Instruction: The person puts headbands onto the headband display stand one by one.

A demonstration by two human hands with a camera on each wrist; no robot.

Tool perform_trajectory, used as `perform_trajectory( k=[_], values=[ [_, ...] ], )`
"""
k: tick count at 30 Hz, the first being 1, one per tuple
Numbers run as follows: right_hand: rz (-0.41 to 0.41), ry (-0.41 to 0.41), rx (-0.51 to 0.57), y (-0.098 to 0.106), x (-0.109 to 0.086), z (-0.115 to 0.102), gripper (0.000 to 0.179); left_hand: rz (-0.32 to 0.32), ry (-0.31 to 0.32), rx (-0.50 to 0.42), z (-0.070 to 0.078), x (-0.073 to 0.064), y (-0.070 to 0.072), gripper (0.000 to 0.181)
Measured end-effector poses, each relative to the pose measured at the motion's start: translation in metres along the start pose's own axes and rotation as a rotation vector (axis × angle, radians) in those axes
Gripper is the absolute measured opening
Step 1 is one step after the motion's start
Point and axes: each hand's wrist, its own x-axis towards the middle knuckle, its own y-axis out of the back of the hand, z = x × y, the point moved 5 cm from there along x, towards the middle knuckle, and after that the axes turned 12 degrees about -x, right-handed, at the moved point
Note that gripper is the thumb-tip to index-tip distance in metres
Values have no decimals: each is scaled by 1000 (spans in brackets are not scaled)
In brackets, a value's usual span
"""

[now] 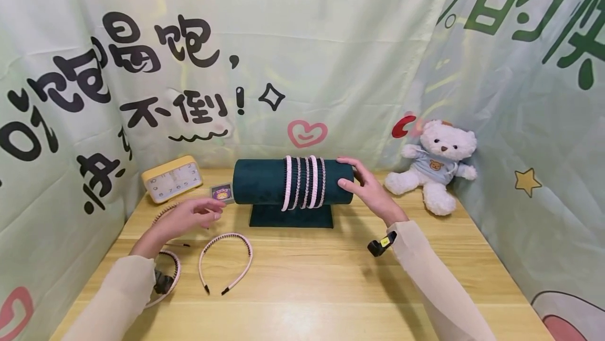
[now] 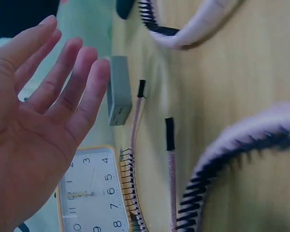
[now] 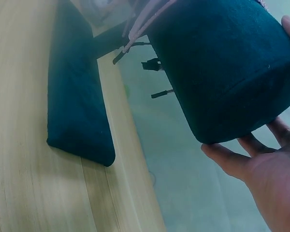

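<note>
A dark green velvet headband stand (image 1: pixel 260 183) with a horizontal roll stands at the back of the table. Several pink and beaded headbands (image 1: pixel 312 183) are looped side by side over its right half. My right hand (image 1: pixel 371 188) grips the roll's right end, its thumb in front; the right wrist view shows the fingers (image 3: pixel 227 159) against the end face. Left of the stand my left hand (image 1: pixel 191 220) hovers with relaxed fingers and holds nothing. Below it lies a pink headband (image 1: pixel 249 257) with black teeth. More headbands (image 1: pixel 177 272) lie partly hidden under the left forearm.
A yellow alarm clock (image 1: pixel 172 179) stands at the back left, near a small grey box (image 1: pixel 222 193) with a cartoon picture. At the back right sits a white teddy bear (image 1: pixel 437 165) in a blue top. Printed cloth curtains (image 1: pixel 264 57) enclose the table (image 1: pixel 302 283).
</note>
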Motion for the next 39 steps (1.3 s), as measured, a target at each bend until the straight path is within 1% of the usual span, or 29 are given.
perform_trajectory(
  k=[3, 8, 10, 12, 13, 15, 19, 21, 26, 33, 35, 38, 39],
  values=[
    [3, -1, -2, 0, 0, 0, 58, -18, 11, 77, 0, -1, -7, 43],
    [4, 5, 2, 0, 0, -1, 59, -39, -13, 243, -3, 1, -15, 33],
    [3, 5, 2, 0, 0, -1, 60, -46, -30, 280, -4, 1, -17, 31],
    [3, 5, 0, 0, 0, -1, 60, -53, -42, 296, -6, 2, -19, 29],
    [4, 5, 0, 0, 0, -1, 60, -62, -54, 294, -6, 2, -21, 29],
    [4, 6, 0, 0, 0, 0, 61, -75, -58, 291, -8, 2, -24, 28],
    [6, 2, -2, 0, 0, 1, 59, -100, -43, 281, -11, 2, -29, 27],
    [5, -3, -5, 0, -1, 1, 58, -97, -24, 281, -12, 2, -30, 27],
    [4, -11, -6, 0, -1, 1, 57, -86, -2, 274, -13, 2, -33, 24],
    [4, -15, -2, 0, -1, 2, 58, -93, 2, 279, -16, 5, -35, 21],
    [4, -13, 4, -1, -1, 2, 58, -87, 20, 271, -17, 5, -34, 20],
    [5, -14, 5, -1, -1, 1, 57, -93, 19, 273, -18, 5, -34, 19],
    [5, -13, 4, -2, -1, 1, 57, -89, 30, 270, -19, 5, -33, 18]
  ],
)
